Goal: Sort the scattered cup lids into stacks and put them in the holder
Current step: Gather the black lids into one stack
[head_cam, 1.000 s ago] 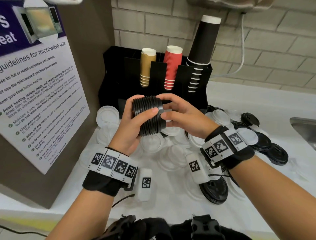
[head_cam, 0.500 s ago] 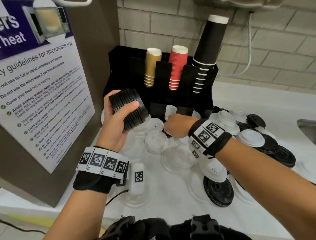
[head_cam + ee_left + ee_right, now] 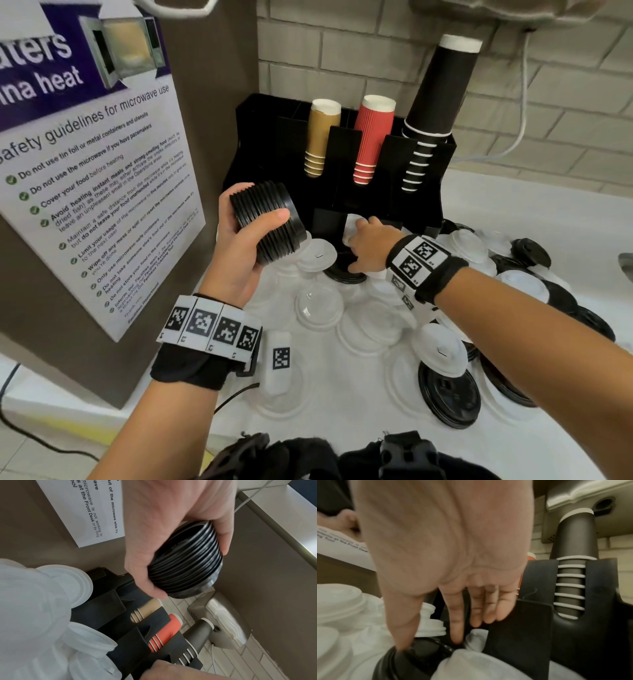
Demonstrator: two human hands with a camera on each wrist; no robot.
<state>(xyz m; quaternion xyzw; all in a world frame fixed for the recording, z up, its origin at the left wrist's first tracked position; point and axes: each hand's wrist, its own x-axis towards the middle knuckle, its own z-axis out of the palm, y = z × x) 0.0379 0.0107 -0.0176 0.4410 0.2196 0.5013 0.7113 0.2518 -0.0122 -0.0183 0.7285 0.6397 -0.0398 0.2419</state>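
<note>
- Holding a stack of black lids [image 3: 269, 222] on its side, the left hand [image 3: 239, 246] has its thumb across the ribbed rims on the near side and its fingers curled round the far side; the left wrist view shows the same clasp, with the stack's flat end pointing toward the holder [image 3: 424, 192].
- Judging by their look, these lids are thin moulded plastic — light, a little springy, smooth at the rims. Nested, they behave as one stiff cylinder, but a squeeze only at the middle could let the end lids slide off, so a hold spanning the length, or one that caps both ends, seems safer.
- That stack sits just left of the holder and above the counter, level with the holder's low front slots, touching nothing but the hand.
- Reaching in at the foot of the holder, the right hand [image 3: 368, 248] has straight fingers [image 3: 456, 626] pointing down, thumb and forefinger set on either side of a single black lid [image 3: 344, 272]. They seem to touch its rim; whether they have pinched it yet I cannot tell, as the view is blurred.
- A single lid would flex if nipped hard; taking it by opposite points of the rim looks best.
- White lids [image 3: 318, 257] and clear domed lids [image 3: 318, 306] lie crowded in front of the holder, right round that black lid — one white one overlaps its edge in the right wrist view.
- More black lids [image 3: 448, 395] lie farther out in front of the holder and to its right, beneath the right forearm.
</note>
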